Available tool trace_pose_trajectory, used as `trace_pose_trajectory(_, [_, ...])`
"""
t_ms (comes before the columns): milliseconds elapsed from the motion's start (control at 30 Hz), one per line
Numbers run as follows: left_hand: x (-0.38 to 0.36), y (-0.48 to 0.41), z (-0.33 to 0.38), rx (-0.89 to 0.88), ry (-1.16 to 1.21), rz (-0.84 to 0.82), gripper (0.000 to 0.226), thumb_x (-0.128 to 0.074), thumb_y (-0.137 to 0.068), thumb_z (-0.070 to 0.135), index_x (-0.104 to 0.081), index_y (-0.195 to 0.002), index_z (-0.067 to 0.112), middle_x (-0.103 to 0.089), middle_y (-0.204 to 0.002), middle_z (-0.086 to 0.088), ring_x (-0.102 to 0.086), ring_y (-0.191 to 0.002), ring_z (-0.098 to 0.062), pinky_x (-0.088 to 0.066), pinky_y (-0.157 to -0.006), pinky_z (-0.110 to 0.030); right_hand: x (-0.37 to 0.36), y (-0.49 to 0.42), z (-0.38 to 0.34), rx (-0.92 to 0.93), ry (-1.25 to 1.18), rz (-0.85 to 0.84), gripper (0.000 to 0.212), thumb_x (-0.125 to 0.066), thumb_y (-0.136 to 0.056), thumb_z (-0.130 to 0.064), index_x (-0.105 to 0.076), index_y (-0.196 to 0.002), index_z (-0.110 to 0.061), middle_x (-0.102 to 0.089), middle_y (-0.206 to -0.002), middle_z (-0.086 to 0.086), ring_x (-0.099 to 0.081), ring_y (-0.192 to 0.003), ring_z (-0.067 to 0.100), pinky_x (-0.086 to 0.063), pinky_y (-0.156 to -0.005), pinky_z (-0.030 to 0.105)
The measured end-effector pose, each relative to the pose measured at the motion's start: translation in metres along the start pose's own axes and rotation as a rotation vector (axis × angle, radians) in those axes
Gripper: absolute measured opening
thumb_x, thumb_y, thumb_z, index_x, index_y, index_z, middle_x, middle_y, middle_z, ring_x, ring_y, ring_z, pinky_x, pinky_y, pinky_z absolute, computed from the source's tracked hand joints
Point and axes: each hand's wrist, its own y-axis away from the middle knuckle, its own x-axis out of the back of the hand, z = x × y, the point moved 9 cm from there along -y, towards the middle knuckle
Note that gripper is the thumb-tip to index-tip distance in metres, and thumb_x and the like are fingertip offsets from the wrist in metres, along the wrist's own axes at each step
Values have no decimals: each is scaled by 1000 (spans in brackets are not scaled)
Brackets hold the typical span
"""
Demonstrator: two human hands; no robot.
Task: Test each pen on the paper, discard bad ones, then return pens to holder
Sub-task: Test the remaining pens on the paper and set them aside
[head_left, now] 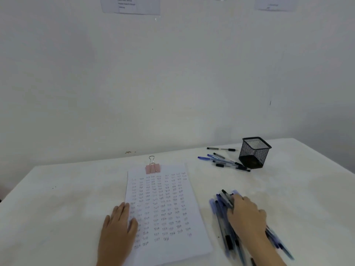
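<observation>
A white sheet of paper (165, 206) covered in rows of small handwritten marks lies at the centre of the table, held by a pink binder clip (152, 167) at its top edge. My left hand (119, 225) rests flat on the paper's left margin, fingers together. My right hand (247, 217) lies over a blurred bundle of blue and black pens (223, 223) to the right of the paper, fingers curled onto them. A black mesh pen holder (254, 152) stands empty at the back right. Beside it lies a second small group of pens (222, 160).
The white table (67, 198) butts against a white wall. Its right edge slants off past the holder. Printed sheets (130, 4) hang high on the wall.
</observation>
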Motion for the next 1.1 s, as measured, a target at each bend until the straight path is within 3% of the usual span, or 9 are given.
trace_pose_trajectory(167, [-6,-5,-4,21,-33,-26,56,-27,-97,35,-9,-147,19,-8,-155,6,-5,-143,-10,-5,-116,-30,12,-12,2,47,-138,-129,25,-47,-91,-41,-52,-110,-25,-53,-109,-3,-55,-98,18,-43,-74,27])
trace_pose_trajectory(300, [-7,-8,-4,9,-75,-26,77,-5,-77,51,-10,-147,20,-8,-155,6,-6,-143,-10,-5,-116,-30,40,-84,6,65,-214,-27,19,-46,-93,-32,-61,-97,-21,-60,-98,1,-56,-87,20,-46,-75,28])
trace_pose_trajectory(467, [-8,-12,-7,17,-81,-12,107,15,-50,56,-13,-147,19,-10,-155,5,-8,-143,-12,-6,-115,-30,15,-160,-29,344,-32,0,31,-36,-96,-10,-62,-113,-9,-54,-112,10,-53,-101,26,-48,-83,34])
trace_pose_trajectory(633, [-5,-12,-4,21,-15,4,101,1,-59,58,-35,-140,10,-31,-148,-4,-28,-138,-22,-20,-113,-41,0,-175,-41,426,226,41,32,-40,-98,-27,-52,-128,-30,-47,-127,0,-44,-116,20,-41,-92,33])
trace_pose_trajectory(767, [-2,-10,-2,12,-49,-22,108,17,-48,56,-8,-147,19,-5,-155,4,-5,-143,-11,-5,-115,-28,-6,-177,-46,452,403,87,35,-42,-96,-35,-49,-127,-22,-42,-130,2,-38,-122,21,-34,-99,33])
trace_pose_trajectory(833, [-4,-8,-1,17,-68,-25,105,11,-53,57,-16,-146,16,-13,-154,2,-12,-143,-14,-10,-115,-31,-6,-176,-51,488,417,99,31,-40,-97,-32,-49,-123,-19,-46,-127,2,-42,-119,21,-34,-97,32])
trace_pose_trajectory(900, [-12,-10,-5,3,-120,-95,88,-9,-67,53,-46,-134,9,-43,-141,-7,-42,-130,-23,-33,-105,-42,7,-174,-57,508,148,113,19,-41,-98,-27,-48,-113,-20,-55,-115,1,-50,-105,20,-37,-88,31])
trace_pose_trajectory(967, [-19,-10,-12,-9,-159,-141,63,-30,-71,41,-68,-106,5,-67,-112,-10,-67,-98,-26,-53,-76,-44,24,-173,-57,515,-351,54,13,-48,-95,-16,-45,-107,-21,-57,-100,2,-54,-82,16,-41,-72,26])
trace_pose_trajectory(1100, [-21,-7,-10,-28,-263,-166,54,-36,-69,37,-72,-94,6,-72,-97,-8,-71,-82,-23,-55,-63,-38,56,-166,-46,394,-1104,20,17,-54,-90,2,-57,-96,-14,-54,-81,4,-55,-51,6,-52,-58,16])
